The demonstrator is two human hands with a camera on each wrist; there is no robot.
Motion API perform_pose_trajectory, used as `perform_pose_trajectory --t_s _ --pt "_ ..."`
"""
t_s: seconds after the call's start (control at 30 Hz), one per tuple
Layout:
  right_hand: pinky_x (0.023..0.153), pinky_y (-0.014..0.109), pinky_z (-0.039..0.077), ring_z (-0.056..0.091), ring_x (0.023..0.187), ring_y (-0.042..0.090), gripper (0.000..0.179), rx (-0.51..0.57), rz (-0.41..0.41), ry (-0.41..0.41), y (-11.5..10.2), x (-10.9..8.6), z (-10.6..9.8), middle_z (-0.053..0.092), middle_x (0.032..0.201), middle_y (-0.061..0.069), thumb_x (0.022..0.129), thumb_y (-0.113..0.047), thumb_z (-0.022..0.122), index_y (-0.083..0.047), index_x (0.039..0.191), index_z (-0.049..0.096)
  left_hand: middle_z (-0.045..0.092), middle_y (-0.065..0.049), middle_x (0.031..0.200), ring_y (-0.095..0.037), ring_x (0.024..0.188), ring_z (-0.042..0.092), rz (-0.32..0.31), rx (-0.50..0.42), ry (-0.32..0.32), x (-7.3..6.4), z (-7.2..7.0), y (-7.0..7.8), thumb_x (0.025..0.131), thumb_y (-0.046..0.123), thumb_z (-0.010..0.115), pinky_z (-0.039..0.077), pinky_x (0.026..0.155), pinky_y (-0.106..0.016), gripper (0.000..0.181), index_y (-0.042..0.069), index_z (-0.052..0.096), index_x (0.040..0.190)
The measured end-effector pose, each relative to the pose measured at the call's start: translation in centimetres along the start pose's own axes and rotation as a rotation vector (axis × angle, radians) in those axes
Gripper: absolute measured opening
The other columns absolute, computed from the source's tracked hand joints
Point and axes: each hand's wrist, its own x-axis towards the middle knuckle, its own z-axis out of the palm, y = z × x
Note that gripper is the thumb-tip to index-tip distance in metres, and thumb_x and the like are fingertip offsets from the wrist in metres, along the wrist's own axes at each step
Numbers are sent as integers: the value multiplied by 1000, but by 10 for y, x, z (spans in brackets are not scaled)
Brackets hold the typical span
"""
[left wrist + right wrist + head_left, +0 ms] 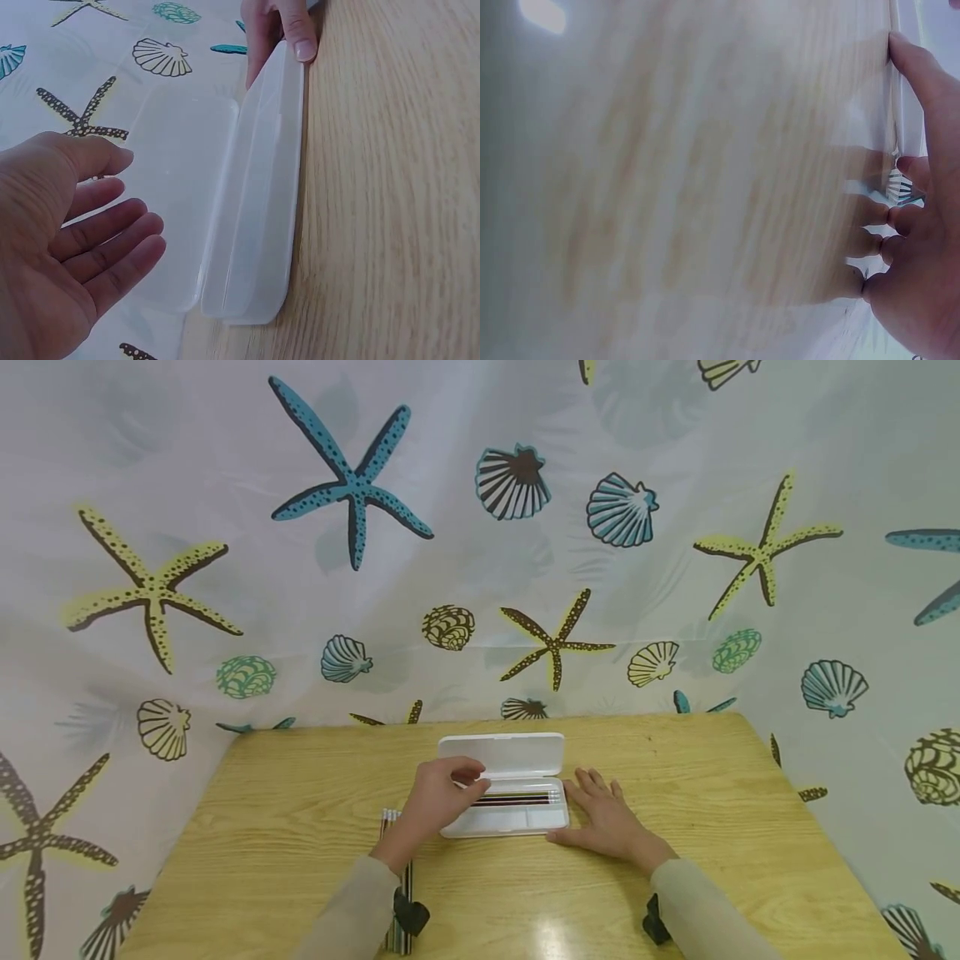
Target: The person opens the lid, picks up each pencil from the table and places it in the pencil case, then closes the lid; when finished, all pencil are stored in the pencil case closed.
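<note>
A white pencil case (543, 819) lies on the table with its lid (517, 756) swung back. Several striped pencils (517, 799) lie in its long far compartment. My left hand (442, 797) hovers over the case's left part, fingers loosely bent and nothing between them; the left wrist view shows its palm beside the white lid (176, 202). At the right end my right hand (603, 818) rests with fingers spread, thumb touching the case's near corner. More pencils (407, 881) lie side by side left of the case, partly hidden under my left forearm.
The wooden table (750, 827) reaches back to a white cloth (450, 568) printed with starfish and shells, which hangs behind it and at both sides. Dark straps (411, 912) show at both wrists.
</note>
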Motion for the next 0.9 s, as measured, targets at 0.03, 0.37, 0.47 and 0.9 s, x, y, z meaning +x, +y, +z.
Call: perform_pose_trajectory --t_s 0.03,0.37,0.47,0.9 --pt "127 71 3 8 164 44 103 3 -2 0 0 0 0 19 174 24 89 -69 71 -8 164 36 79 -5 100 -18 91 74 -6 -10 15 -2 -3 -2 93 17 81 62 79 -34 24 6 80 114" --pt "128 70 2 7 164 43 104 6 -6 -5 1 0 1 18 175 23 89 -70 70 -8 165 35 79 -9 101 -22 92 76 -99 -58 70 -26 -31 -19 92 16 82 62 81 -33 28 3 78 117" --pt "128 70 2 7 164 43 104 4 -5 -4 0 0 1 18 175 23 89 -70 70 -9 165 35 79 -10 102 -23 93 76 -124 -75 82 -30 -37 -24 92 14 82 62 80 -29 28 3 78 118" --pt "128 70 3 7 164 42 105 -11 0 -2 2 1 3 17 175 21 89 -72 69 -10 166 33 78 -14 110 -25 98 76 -202 -88 94 -61 -65 -53 94 18 80 59 80 -24 37 5 74 127"
